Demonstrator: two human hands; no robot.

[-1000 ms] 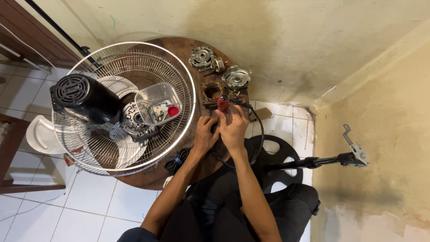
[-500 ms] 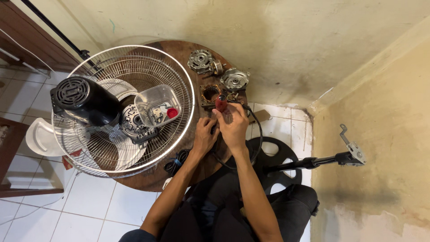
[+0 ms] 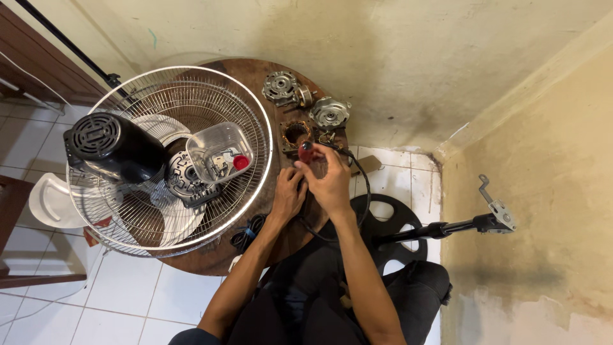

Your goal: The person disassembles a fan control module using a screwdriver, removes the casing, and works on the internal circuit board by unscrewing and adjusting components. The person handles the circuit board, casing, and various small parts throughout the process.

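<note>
left hand curled | right hand gripping | hands touching, forearms extended

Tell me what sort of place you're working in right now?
Probably a home corner used for small-appliance repair: a wire fan guard and loose motor housings lie on a round wooden table, over a white tiled floor and stained plaster walls.

wire fan guard: 1 | metal motor end caps: 2 | clear plastic container: 1 | black motor housing: 1
</note>
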